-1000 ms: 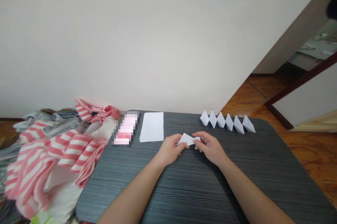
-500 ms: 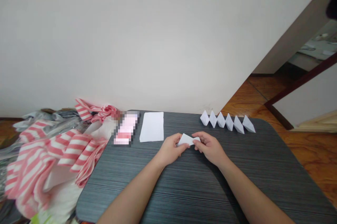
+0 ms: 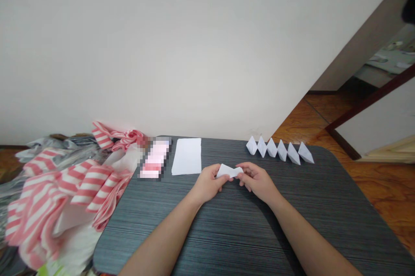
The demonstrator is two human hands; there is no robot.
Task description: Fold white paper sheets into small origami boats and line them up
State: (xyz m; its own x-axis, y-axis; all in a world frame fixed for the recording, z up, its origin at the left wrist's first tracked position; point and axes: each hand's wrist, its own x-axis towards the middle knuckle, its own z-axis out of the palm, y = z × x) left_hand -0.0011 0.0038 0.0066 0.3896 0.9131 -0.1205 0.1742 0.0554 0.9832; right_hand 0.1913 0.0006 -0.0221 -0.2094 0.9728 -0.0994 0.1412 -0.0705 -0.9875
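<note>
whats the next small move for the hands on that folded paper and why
Probably ease the two ends of the folded paper gently toward each other: the left hand and right hand each hold one end, and its top edge dips between them, suggesting a bend there.

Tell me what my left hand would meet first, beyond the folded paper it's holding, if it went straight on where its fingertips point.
Probably your right hand, which holds the other end of the folded paper, though depth is hard to judge from this one view.
</note>
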